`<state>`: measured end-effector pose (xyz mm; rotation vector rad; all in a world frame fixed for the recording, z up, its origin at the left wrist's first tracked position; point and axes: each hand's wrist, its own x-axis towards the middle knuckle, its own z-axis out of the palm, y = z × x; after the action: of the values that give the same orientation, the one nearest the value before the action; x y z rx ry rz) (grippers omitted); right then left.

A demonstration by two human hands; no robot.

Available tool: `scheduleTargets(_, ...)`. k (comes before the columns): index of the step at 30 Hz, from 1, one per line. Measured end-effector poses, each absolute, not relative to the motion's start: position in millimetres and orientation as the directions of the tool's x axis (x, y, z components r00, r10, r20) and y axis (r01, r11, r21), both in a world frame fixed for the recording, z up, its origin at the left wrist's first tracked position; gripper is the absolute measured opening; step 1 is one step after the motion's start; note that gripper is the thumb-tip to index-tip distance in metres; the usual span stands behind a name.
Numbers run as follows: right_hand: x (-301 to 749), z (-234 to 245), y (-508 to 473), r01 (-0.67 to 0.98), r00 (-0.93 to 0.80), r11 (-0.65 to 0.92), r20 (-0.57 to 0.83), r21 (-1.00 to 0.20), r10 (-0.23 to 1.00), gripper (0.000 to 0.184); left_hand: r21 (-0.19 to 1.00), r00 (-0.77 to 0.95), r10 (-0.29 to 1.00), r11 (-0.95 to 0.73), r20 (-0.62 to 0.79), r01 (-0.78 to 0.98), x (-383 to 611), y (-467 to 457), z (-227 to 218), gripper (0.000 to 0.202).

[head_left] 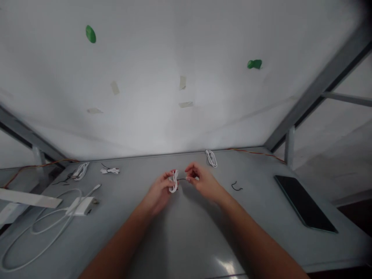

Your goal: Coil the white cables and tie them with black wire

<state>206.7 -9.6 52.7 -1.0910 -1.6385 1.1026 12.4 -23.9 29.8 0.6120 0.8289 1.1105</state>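
Note:
My left hand (161, 190) is closed around a small coiled white cable (173, 182), held above the grey table near its middle. A thin black twist tie (181, 179) runs from the coil across to my right hand (200, 180). The thumb and forefinger of that hand pinch the tie's free end, while its other fingers curl. How the tie passes round the coil is hidden by my left fingers. To the right, a loose bent black twist tie (236, 186) lies on the table.
Coiled white cables lie at the back: one on the right (211, 158), a tied bundle (110, 170) and another coil (80, 171) on the left. A white charger (81, 206) with a long looping cable sits front left. A dark phone or tablet (305, 203) lies at the right edge.

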Motion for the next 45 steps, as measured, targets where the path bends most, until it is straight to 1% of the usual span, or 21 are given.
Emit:
scheduleTargets(2, 219.3, 55.0, -4.9, 0.242, -0.296, 0.193, 0.117, -0.951, 0.948, 0.015, 0.716, 0.244, 0.919, 0.395, -0.311, -0.575, 10.2, -22.4, 30.9, 0.033)
scheduleTargets(4, 232.7, 55.1, 0.2, 0.269, -0.316, 0.139, 0.05, -0.953, 0.948, 0.015, 0.648, 0.267, 0.908, 0.417, -0.321, -0.638, 7.1, -20.4, 31.0, 0.031)
scheduleTargets(6, 244.4, 53.7, 4.7, 0.273, -0.313, 0.081, -0.008, -0.959, 0.95, 0.017, 0.584, 0.261, 0.917, 0.394, -0.302, -0.709, 2.6, -18.0, 31.1, 0.035)
scheduleTargets(8, 251.3, 51.7, 8.0, 0.271, -0.301, 0.055, -0.031, -0.961, 0.953, 0.017, 0.552, 0.228, 0.929, 0.358, -0.291, -0.753, -2.6, -16.1, 31.8, 0.043)
scheduleTargets(11, 251.1, 49.3, 10.1, 0.274, -0.284, 0.068, -0.013, -0.959, 0.959, 0.016, 0.58, 0.176, 0.935, 0.332, -0.309, -0.744, -7.5, -15.6, 34.2, 0.056)
scheduleTargets(14, 242.5, 49.4, 8.8, 0.251, -0.268, 0.103, 0.033, -0.963, 0.963, 0.018, 0.634, 0.188, 0.928, 0.359, -0.322, -0.685, -5.1, -17.6, 36.9, 0.07)
scheduleTargets(16, 236.3, 51.1, 6.4, 0.238, -0.262, 0.111, 0.046, -0.965, 0.964, 0.018, 0.679, 0.22, 0.927, 0.373, -0.305, -0.632, -0.5, -19.4, 37.8, 0.066)
scheduleTargets(18, 231.4, 53.8, 3.5, 0.248, -0.271, 0.098, 0.028, -0.964, 0.962, 0.017, 0.772, 0.233, 0.934, 0.356, -0.272, -0.527, 4.1, -21.1, 37.1, 0.05)
scheduleTargets(19, 229.5, 55.3, 2.0, 0.26, -0.279, 0.094, 0.018, -0.961, 0.96, 0.016, 0.841, 0.23, 0.94, 0.331, -0.253, -0.428, 5.8, -21.8, 36.1, 0.042)
scheduleTargets(20, 227.9, 56.8, 0.6, 0.274, -0.289, 0.093, 0.01, -0.957, 0.957, 0.016, 0.913, 0.218, 0.951, 0.28, -0.221, -0.296, 6.9, -22.5, 34.9, 0.037)
scheduleTargets(21, 226.6, 58.0, -0.5, 0.287, -0.297, 0.095, 0.006, -0.953, 0.955, 0.016, 0.971, 0.201, 0.966, 0.192, -0.162, -0.139, 7.4, -23.1, 33.4, 0.033)
scheduleTargets(22, 225.5, 59.0, -1.4, 0.298, -0.302, 0.1, 0.006, -0.949, 0.953, 0.016, 0.997, 0.186, 0.98, 0.068, -0.071, 0.022, 7.4, -23.5, 32.1, 0.031)
scheduleTargets(23, 224.6, 59.7, -2.0, 0.305, -0.303, 0.106, 0.009, -0.946, 0.953, 0.016, 0.983, 0.18, 0.983, -0.071, 0.04, 0.168, 7.2, -23.8, 31.0, 0.029)
scheduleTargets(24, 223.8, 60.0, -2.4, 0.312, -0.3, 0.11, 0.012, -0.944, 0.954, 0.015, 0.938, 0.184, 0.971, -0.201, 0.152, 0.282, 6.8, -23.9, 30.2, 0.027)
scheduleTargets(25, 223.2, 60.2, -2.5, 0.319, -0.297, 0.112, 0.013, -0.941, 0.955, 0.015, 0.883, 0.195, 0.95, -0.299, 0.243, 0.361, 6.4, -24.0, 29.9, 0.028)
scheduleTargets(26, 222.6, 60.3, -2.6, 0.325, -0.295, 0.111, 0.011, -0.939, 0.956, 0.015, 0.838, 0.209, 0.932, -0.36, 0.298, 0.41, 6.1, -24.2, 30.1, 0.029)
scheduleTargets(27, 222.2, 60.4, -2.6, 0.331, -0.294, 0.108, 0.007, -0.938, 0.956, 0.014, 0.81, 0.224, 0.921, -0.387, 0.318, 0.441, 6.0, -24.4, 30.7, 0.03)
scheduleTargets(30, 220.9, 61.2, -3.7, 0.347, -0.299, 0.102, -0.007, -0.932, 0.954, 0.011, 0.801, 0.246, 0.919, -0.39, 0.309, 0.454, 6.4, -26.0, 34.2, 0.032)
scheduleTargets(38, 221.2, 66.6, -9.4, 0.431, -0.293, 0.186, 0.057, -0.883, 0.954, 0.013, 0.885, 0.203, 0.933, -0.349, 0.297, 0.308, 5.5, -27.0, 40.8, 0.021)
scheduleTargets(41, 222.7, 68.7, -9.6, 0.482, -0.263, 0.253, 0.137, -0.839, 0.955, 0.013, 0.897, 0.274, 0.928, -0.332, 0.253, 0.292, 5.7, -27.6, 43.4, 0.025)
scheduleTargets(45, 221.7, 68.9, -8.1, 0.522, -0.224, 0.298, 0.209, -0.799, 0.952, 0.015, 0.866, 0.414, 0.885, -0.368, 0.214, 0.339, 7.9, -32.0, 47.1, 0.027)
